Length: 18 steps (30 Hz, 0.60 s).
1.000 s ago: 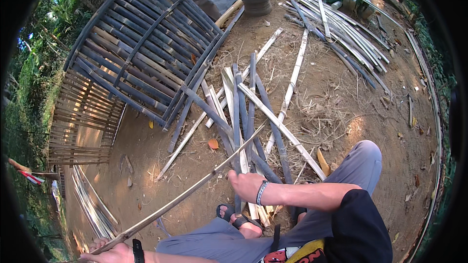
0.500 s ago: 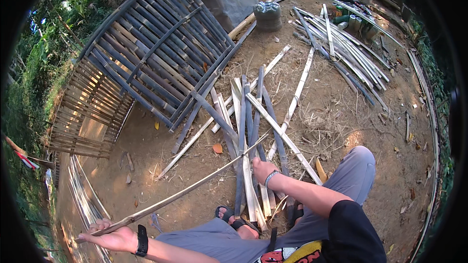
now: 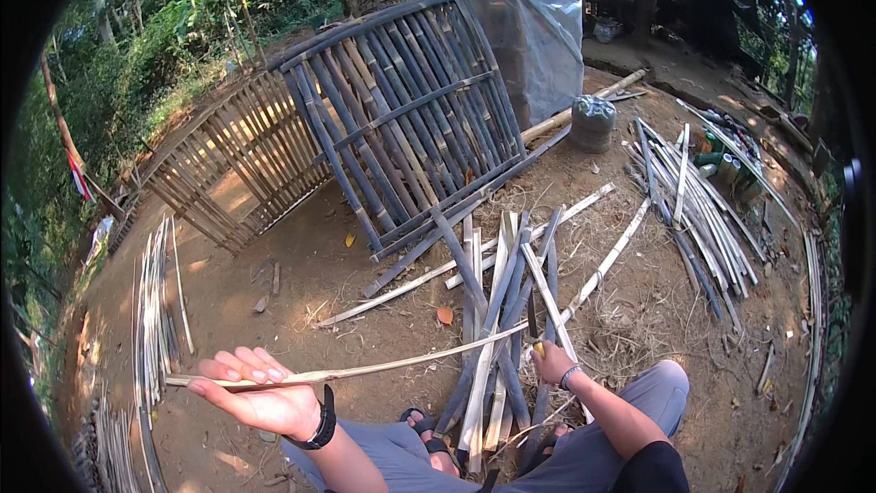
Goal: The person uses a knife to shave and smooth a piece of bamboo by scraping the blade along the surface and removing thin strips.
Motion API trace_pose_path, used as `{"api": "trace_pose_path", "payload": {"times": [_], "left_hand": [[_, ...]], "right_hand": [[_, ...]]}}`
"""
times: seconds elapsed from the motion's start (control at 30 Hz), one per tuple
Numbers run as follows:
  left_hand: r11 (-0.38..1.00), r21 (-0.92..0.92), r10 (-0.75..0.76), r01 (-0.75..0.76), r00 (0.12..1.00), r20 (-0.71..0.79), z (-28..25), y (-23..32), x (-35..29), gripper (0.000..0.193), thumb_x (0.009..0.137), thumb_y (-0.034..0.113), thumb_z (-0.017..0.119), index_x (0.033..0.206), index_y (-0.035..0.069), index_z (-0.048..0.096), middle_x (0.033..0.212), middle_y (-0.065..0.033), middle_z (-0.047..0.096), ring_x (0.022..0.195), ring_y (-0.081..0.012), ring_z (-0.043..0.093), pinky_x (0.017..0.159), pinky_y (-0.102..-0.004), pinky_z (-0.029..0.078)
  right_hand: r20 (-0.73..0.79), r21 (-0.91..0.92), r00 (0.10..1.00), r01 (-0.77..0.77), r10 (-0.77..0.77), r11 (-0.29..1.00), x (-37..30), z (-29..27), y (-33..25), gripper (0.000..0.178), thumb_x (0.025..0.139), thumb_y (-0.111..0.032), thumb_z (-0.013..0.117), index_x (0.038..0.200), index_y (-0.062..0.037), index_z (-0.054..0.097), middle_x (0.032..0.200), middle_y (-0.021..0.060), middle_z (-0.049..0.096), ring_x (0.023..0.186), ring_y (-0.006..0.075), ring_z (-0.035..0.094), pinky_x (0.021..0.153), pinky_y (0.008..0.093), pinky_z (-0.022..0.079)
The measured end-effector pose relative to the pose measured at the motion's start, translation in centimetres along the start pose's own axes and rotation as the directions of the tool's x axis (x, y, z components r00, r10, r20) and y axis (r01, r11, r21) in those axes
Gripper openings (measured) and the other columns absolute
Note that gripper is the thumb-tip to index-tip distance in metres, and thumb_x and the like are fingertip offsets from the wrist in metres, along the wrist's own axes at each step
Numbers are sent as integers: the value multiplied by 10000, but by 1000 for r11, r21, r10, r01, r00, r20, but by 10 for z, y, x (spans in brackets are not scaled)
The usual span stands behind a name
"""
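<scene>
Holds a long, thin, pale bamboo strip (image 3: 411, 361) slantwise in the air, between thumb and loosely extended fingers of the upturned left hand (image 3: 274, 402), likely to bear the near length and steady the span. Grips a dark-bladed knife with a yellow handle (image 3: 533, 319) in the closed right hand (image 3: 554, 365), upright beside the strip's far end; cannot tell contact from a near miss. Has just below a crossed heap of flat dark and pale bamboo slats (image 3: 476, 393), likely in the way of low movement, with black open sandals (image 3: 438, 445) and grey-trousered legs (image 3: 652, 393) narrowing the room. Includes farther out curly straw-coloured shavings (image 3: 625, 319), a right-hand pile of pale bamboo strips (image 3: 712, 210), a squat dark container (image 3: 593, 132) and a large dark slatted bamboo panel (image 3: 401, 119).
</scene>
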State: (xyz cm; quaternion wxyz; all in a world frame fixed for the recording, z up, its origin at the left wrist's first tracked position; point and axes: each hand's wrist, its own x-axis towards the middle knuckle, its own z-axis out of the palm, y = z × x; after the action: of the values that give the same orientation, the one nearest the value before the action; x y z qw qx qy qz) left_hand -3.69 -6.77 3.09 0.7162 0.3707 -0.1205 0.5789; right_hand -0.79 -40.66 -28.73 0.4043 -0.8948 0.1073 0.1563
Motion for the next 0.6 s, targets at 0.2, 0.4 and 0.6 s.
{"api": "trace_pose_path", "payload": {"times": [0.2,0.4,0.6], "left_hand": [[937,-322,233,-139,933,274,11,91,25,438,993,458,403,732,106,386,556,9,379,443,-102,358,437,-220,313],[973,-14,229,-229,960,159,9,27,-53,406,980,426,339,784,86,440,626,-31,460,541,-144,479,553,-275,393],[609,750,-651,258,702,287,-115,-66,-239,483,995,298,380,1367,-10,398,1364,-196,449,1232,-294,463,1045,-408,350]], "right_hand": [[-198,424,980,112,-28,899,-8,-59,-10,204,964,-220,510,957,-24,456,610,78,552,420,182,555,354,318,413],[-216,650,976,157,-17,743,12,-76,-8,192,982,-245,490,961,-67,422,624,46,507,390,160,503,295,286,365],[-194,626,979,166,-54,761,-4,-71,-20,184,981,-235,496,967,-66,423,622,43,502,379,149,490,292,276,355]]}}
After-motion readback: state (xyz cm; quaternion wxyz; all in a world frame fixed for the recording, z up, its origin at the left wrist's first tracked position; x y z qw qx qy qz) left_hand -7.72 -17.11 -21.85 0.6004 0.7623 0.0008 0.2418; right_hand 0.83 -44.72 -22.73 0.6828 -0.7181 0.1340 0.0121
